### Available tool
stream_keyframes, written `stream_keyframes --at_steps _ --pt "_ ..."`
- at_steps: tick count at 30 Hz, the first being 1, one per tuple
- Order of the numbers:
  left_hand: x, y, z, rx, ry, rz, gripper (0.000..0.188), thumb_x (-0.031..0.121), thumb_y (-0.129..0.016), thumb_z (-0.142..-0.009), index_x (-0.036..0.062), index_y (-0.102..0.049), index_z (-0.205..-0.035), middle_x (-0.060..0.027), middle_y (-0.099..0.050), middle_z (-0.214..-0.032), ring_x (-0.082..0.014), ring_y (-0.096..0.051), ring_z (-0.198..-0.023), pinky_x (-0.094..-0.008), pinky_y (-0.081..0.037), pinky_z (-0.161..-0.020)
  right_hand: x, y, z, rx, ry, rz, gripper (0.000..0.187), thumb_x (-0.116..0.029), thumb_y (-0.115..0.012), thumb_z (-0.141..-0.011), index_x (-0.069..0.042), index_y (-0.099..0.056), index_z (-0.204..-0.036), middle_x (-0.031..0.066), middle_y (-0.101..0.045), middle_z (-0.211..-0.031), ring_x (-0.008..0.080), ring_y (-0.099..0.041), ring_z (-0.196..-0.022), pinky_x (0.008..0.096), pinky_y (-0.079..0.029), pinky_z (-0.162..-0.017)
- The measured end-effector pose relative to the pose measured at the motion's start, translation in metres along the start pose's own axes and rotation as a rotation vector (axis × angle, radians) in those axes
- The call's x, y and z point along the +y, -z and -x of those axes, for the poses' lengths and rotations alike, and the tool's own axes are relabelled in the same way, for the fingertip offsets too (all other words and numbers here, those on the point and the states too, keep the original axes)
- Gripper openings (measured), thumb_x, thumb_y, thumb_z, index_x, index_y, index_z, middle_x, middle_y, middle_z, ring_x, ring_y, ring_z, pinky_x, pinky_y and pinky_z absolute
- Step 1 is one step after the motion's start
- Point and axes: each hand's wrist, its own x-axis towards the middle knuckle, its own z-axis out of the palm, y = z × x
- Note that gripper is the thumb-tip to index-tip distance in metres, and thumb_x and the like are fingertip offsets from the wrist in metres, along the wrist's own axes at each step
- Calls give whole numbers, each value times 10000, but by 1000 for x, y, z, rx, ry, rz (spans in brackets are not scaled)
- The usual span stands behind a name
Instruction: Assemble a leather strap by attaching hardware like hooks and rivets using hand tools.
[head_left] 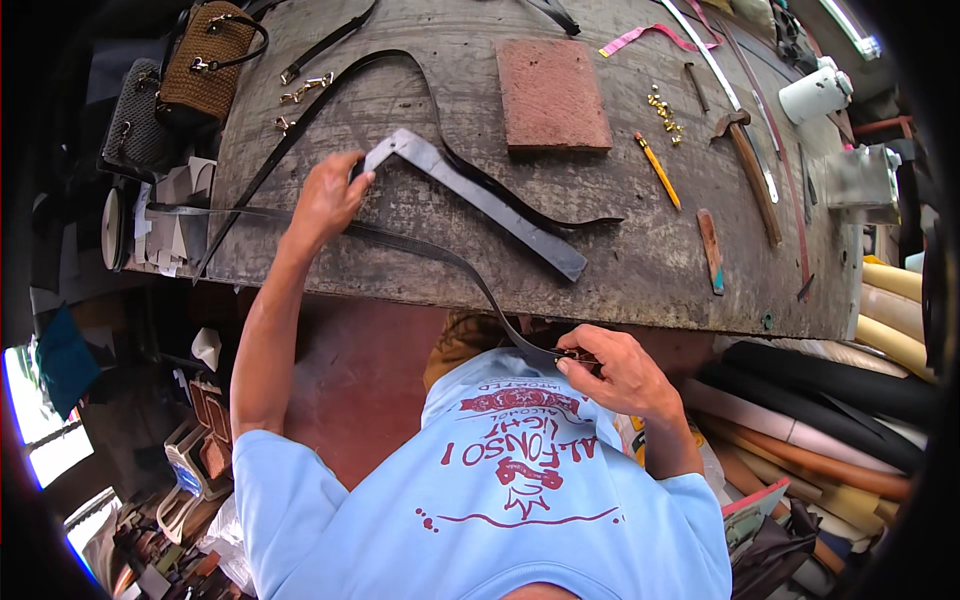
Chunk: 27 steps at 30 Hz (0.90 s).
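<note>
My left hand [332, 198] is closed on the short leg of a grey metal L-shaped square [545, 245], whose long leg slants across the worktable. At the table's front edge, close to my shirt, my right hand [622, 372] pinches the end of a black leather strap [430, 250]; a small metal fitting shows at my fingertips. That strap runs left across the table, passing just below my left hand. A second black strap [425, 85] curves over the table behind the square and partly lies along its long leg.
On the worktable [340, 270] lie a reddish slab [553, 95], a hammer [752, 180], a yellow pencil [658, 172], brass fittings [662, 112], metal clasps [305, 90] and a wooden-handled tool [710, 250]. Handbags [208, 60] stand at far left. Rolled material [800, 400] lies at right.
</note>
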Motion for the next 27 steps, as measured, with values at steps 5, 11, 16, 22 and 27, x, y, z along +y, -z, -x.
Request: stream_keyframes --at_steps 5,11,16,22,27 --pt "20 -15 -32 -10 34 -38 334 220 -702 -874 11 -660 -1131 -182 -585 -907 -361 -605 -885 -402 -481 -803 0 0 2 28 -20 -15 213 -116 -682 -861 32 -633 -1006 139 -627 -782 230 -615 -637 336 -478 -555" --pt "36 -46 -35 185 -72 -142 291 217 -722 -859 44 -691 -1090 -140 -596 -982 -318 -602 -927 -412 -479 -833 -5 6 0 -5 -71 -16 225 -129 -670 -875 34 -625 -1022 156 -643 -837 253 -639 -676 347 -507 -587" --pt "40 -58 -34 260 -120 -102 307 207 -698 -876 59 -703 -1145 -120 -579 -987 -299 -540 -936 -414 -447 -834 -4 -1 -2 -11 -17 -48 232 -136 -658 -882 33 -619 -1036 175 -661 -888 286 -679 -730 350 -544 -617" --pt "55 -50 5 200 -145 -117 348 253 -712 -866 61 -690 -1155 -107 -567 -1052 -292 -529 -991 -435 -409 -883 5 7 3 50 -42 -31 213 -118 -668 -878 31 -619 -1022 171 -640 -833 270 -649 -663 354 -516 -587" --pt "128 -40 34 -192 -657 239 441 326 -676 -886 69 -606 -1238 -112 -605 -1153 -310 -538 -1107 -476 -371 -1003 9 18 0 108 -62 -38 184 -95 -662 -886 40 -621 -1004 98 -566 -756 166 -546 -636 309 -430 -572"
